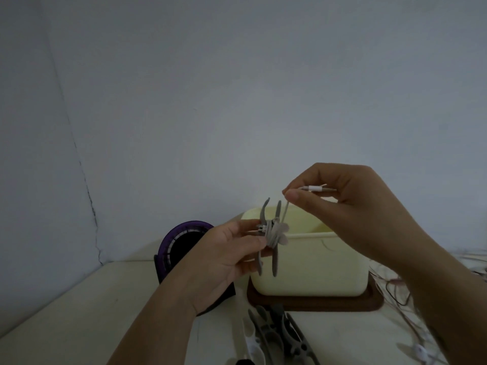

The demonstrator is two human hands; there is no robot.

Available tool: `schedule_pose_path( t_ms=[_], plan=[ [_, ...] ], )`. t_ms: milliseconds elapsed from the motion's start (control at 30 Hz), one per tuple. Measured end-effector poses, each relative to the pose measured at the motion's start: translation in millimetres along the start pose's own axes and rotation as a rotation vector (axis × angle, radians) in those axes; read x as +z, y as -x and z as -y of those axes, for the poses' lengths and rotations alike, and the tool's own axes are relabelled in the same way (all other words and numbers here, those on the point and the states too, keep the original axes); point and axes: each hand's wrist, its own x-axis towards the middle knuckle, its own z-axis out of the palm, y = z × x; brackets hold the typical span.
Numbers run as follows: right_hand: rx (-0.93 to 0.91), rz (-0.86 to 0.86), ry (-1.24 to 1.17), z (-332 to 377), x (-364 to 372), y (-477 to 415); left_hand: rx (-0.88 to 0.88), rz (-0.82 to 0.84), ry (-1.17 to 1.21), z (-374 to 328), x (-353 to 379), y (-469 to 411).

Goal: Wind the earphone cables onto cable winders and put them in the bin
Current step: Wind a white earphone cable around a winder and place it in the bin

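Observation:
My left hand (226,255) grips a grey cable winder (274,234) with long thin arms, held up in front of the cream bin (324,264). White earphone cable is wrapped around the winder's middle. A short stretch of cable (285,210) runs up from it to my right hand (350,204), which pinches the cable's end between thumb and fingers; the white plug (316,188) shows at the fingertips. The bin stands open on a dark brown tray (316,302).
A purple and black round device (181,246) stands left of the bin. Several loose grey winders (279,335) lie on the pale table at the front. Tangled earphone cables (395,291) spread at the right. A wall rises close behind.

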Motion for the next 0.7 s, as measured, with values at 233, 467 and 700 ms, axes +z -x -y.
schedule_pose_path(
  t_ms=[233, 467, 700],
  plan=[
    [-0.028, 0.083, -0.042, 10.5, 2.6, 2.3, 0.033, -0.008, 0.003, -1.6, 5.4, -1.0],
    [-0.015, 0.052, -0.034, 4.8, 8.0, 1.2, 0.071, -0.018, -0.222, 0.5, 1.4, -0.5],
    [0.047, -0.029, -0.076, -0.1, 4.1, 0.3, 0.107, -0.085, -0.151, 1.0, -0.1, -1.1]
  ],
)
